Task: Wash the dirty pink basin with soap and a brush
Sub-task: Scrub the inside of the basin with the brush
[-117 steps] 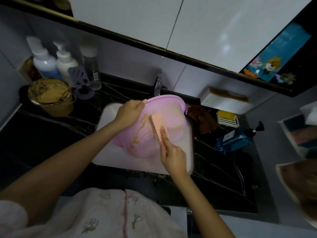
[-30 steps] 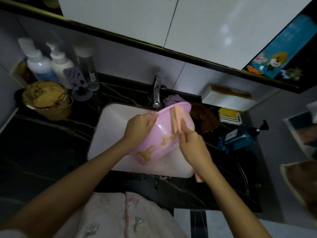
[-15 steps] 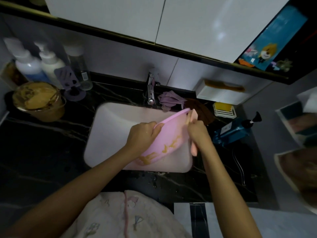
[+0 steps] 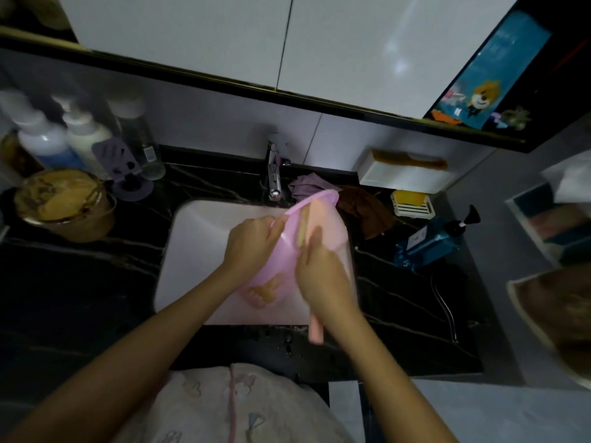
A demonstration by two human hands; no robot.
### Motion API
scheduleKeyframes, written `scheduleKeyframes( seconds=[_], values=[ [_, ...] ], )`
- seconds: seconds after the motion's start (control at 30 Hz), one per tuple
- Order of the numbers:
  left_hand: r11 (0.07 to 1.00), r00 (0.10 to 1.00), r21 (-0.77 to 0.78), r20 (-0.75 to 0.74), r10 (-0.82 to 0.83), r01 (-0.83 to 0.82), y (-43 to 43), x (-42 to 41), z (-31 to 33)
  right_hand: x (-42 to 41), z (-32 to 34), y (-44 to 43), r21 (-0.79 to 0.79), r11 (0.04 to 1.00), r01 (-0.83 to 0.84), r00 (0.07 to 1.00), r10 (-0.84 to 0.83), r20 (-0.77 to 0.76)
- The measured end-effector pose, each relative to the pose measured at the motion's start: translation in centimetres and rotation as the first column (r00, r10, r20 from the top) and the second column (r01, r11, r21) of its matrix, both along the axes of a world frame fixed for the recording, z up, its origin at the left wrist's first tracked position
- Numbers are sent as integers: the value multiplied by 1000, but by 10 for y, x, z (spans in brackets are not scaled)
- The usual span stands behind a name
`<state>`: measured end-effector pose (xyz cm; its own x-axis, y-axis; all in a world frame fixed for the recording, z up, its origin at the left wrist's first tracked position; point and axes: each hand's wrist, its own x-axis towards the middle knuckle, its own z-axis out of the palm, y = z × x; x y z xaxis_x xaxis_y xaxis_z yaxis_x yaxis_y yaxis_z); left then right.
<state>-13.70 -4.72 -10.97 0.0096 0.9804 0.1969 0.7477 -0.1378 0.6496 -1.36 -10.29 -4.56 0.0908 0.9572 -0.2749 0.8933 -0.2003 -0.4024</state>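
Tilting on edge over the white sink [image 4: 192, 244], the pink basin [image 4: 279, 263] shows brown smears low on its wall. My left hand [image 4: 252, 241] grips its rim with curled fingers. My right hand [image 4: 323, 276] wraps the pink brush [image 4: 316, 329], whose bristles meet the basin near its upper rim. Bare sink lies to the left, the faucet [image 4: 273, 177] stands just behind, and the black counter [image 4: 80, 282] runs all round.

1. A home bathroom: a white sink [image 4: 198, 238] sunk in a black marble table [image 4: 80, 282], a chrome tap [image 4: 274, 177] behind.
2. Pump bottles [image 4: 44, 139], a soap dish [image 4: 412, 210], a comb [image 4: 409, 162], and white cabinets [image 4: 192, 36] overhead.
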Motion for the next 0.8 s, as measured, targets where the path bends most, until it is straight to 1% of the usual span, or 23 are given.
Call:
scheduleKeyframes(
  seconds=[0.03,0.07,0.1,0.2,0.23,0.27,0.3,0.33,0.37,0.4,0.43,0.47,0.53,0.57,0.6,0.63,0.67,0.73,0.77,0.8],
  values=[
    [1000,1000,-2,8,1,-1,4,-6,-1,0,-2,-14,17,998,-64,998,63,24],
    [1000,1000,-7,20,-4,4,7,-11,-2,6,-7,-18,32,996,-78,995,76,68],
    [1000,999,-11,41,-9,9,8,-16,-2,18,-11,-10,54,997,-51,992,44,116],
    [1000,997,-20,72,-9,11,7,-23,-4,55,-15,23,96,986,139,967,-156,199],
    [1000,997,-29,79,-7,9,7,-24,-4,58,-16,25,119,978,172,963,-192,189],
    [999,996,-36,91,-5,8,8,-24,-4,52,-18,22,151,972,177,972,-197,125],
    [999,995,-40,104,-2,6,10,-24,-2,40,-23,12,179,973,147,985,-161,66],
    [999,994,-43,112,9,-4,10,-25,-2,26,-28,-2,223,974,49,997,-60,43],
    [999,994,-43,107,8,-3,11,-26,-2,14,-31,-18,260,963,-75,997,65,47],
    [999,995,-46,100,1,4,13,-25,0,11,-33,-26,308,938,-158,987,138,85],
    [999,995,-51,95,-8,13,13,-25,0,16,-36,-25,355,921,-158,985,122,122],
    [998,995,-59,94,-12,18,13,-25,1,28,-39,-15,361,928,-90,992,50,120],
    [997,996,-74,88,-5,11,13,-25,1,54,-43,7,293,947,129,988,-147,39],
    [997,996,-82,86,1,6,14,-26,1,58,-44,11,282,940,195,979,-203,0],
    [996,996,-93,85,7,1,15,-27,1,53,-44,6,305,930,205,978,-208,-23],
    [995,996,-104,86,16,-7,16,-29,0,43,-49,-4,354,925,142,989,-147,-12],
    [993,995,-115,94,27,-16,18,-33,0,32,-54,-16,389,920,36,999,-48,20],
    [991,992,-130,122,38,-23,20,-42,0,30,-66,-32,402,900,-167,985,133,111],
    [991,990,-135,135,38,-19,20,-44,0,41,-68,-28,413,892,-183,980,133,146],
    [991,988,-132,149,34,-14,20,-45,1,53,-65,-17,388,918,-79,993,39,109]
  ],
)
